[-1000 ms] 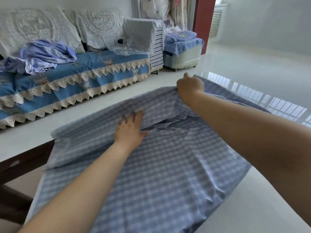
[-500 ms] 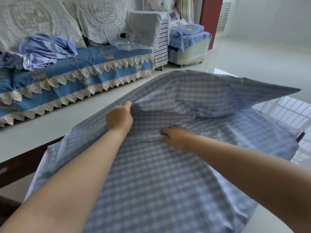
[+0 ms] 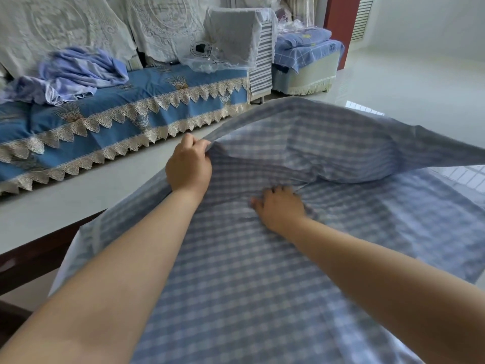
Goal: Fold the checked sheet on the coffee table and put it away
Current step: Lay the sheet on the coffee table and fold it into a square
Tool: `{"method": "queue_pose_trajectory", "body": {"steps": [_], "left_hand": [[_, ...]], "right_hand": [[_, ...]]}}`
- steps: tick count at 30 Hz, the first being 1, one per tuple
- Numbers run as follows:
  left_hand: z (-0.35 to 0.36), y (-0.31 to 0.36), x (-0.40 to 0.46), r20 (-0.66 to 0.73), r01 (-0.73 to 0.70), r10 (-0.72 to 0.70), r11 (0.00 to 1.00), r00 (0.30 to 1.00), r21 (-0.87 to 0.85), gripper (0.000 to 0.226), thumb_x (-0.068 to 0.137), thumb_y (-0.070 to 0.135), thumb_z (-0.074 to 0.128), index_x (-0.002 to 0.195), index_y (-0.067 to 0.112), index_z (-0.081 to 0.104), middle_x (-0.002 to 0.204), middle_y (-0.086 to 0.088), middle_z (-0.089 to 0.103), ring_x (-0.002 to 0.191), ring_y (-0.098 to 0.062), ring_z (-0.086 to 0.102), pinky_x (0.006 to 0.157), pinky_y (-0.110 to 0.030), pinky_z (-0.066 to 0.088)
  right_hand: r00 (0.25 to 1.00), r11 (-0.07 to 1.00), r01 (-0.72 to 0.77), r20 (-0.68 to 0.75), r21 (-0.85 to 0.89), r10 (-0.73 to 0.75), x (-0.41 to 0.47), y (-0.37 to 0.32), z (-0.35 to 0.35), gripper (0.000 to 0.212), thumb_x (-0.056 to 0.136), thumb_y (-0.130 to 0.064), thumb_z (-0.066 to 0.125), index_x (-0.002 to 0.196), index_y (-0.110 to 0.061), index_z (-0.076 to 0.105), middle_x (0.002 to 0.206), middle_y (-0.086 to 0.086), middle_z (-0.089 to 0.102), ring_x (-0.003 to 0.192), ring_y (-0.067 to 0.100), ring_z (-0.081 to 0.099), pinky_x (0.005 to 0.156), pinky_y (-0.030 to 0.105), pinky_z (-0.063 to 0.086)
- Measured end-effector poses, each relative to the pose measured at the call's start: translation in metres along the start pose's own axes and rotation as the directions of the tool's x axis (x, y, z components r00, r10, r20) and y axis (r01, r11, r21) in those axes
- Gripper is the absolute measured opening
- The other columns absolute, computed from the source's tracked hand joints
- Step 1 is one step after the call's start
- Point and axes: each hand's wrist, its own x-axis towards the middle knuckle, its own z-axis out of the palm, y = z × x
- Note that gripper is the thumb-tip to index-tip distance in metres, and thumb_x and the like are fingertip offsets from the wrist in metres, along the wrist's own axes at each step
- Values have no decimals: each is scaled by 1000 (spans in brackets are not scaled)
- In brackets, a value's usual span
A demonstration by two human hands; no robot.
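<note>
left hand pinching checked sheet edge
</note>
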Motion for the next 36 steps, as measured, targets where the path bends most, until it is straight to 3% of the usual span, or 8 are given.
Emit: {"method": "queue_pose_trajectory", "body": {"steps": [5,8,11,13,17,25,31,36], "left_hand": [[-10,2,-2,-90,-22,15,997,996,-69,28,78,1,58,96,18,72,97,-5,60,70,-29,59,50,-29,32],[-11,-1,-9,-54,27,-32,996,998,-82,22,83,4,58,97,16,70,104,-5,61,73,-32,61,53,-31,33],[-2,-2,-21,16,79,-78,989,997,-121,20,87,8,55,103,13,65,115,-4,61,82,-32,62,58,-31,33],[7,-2,-27,73,136,-128,983,989,-127,27,90,9,52,114,14,62,123,-2,60,93,-30,62,63,-31,34],[24,-3,-34,175,234,-207,961,962,-145,38,91,11,49,128,19,57,134,-1,56,108,-31,59,75,-36,44],[58,-17,-39,501,298,-217,950,838,-87,50,101,39,36,148,24,31,157,-1,27,136,-30,38,104,-45,37],[72,-14,-41,656,272,-245,960,714,62,77,89,60,47,152,27,16,160,-1,13,142,-30,26,109,-47,30],[78,-3,-56,507,245,-271,962,818,120,66,94,53,41,151,25,20,158,-5,20,138,-33,31,104,-49,32]], "right_hand": [[958,967,183,186,178,-216,45,-7,-4,68,93,-61,33,150,-42,0,160,-11,-13,147,27,-10,113,62,-1],[970,947,240,-10,214,-244,47,1,8,61,95,-46,44,149,-29,23,160,-2,12,146,26,14,116,51,14],[969,966,-8,-236,257,71,25,9,18,47,98,-43,36,133,-14,47,140,12,44,129,33,41,105,46,32],[957,951,-197,-163,238,239,12,27,17,58,97,-54,27,138,-15,40,145,11,40,133,34,37,108,54,24],[976,967,-183,-88,178,200,8,66,3,66,89,-69,27,144,-33,24,153,-1,32,138,30,31,109,62,16],[967,792,-159,-71,589,247,83,95,-54,44,87,-59,50,116,-29,61,125,4,59,128,34,44,109,45,36],[907,884,-314,-165,346,387,37,100,-28,63,93,-55,41,142,-17,31,149,16,31,132,38,32,105,51,35],[961,965,-254,127,68,244,34,126,-15,66,88,-73,19,147,-43,17,160,-12,3,147,25,2,110,67,-1]]}}
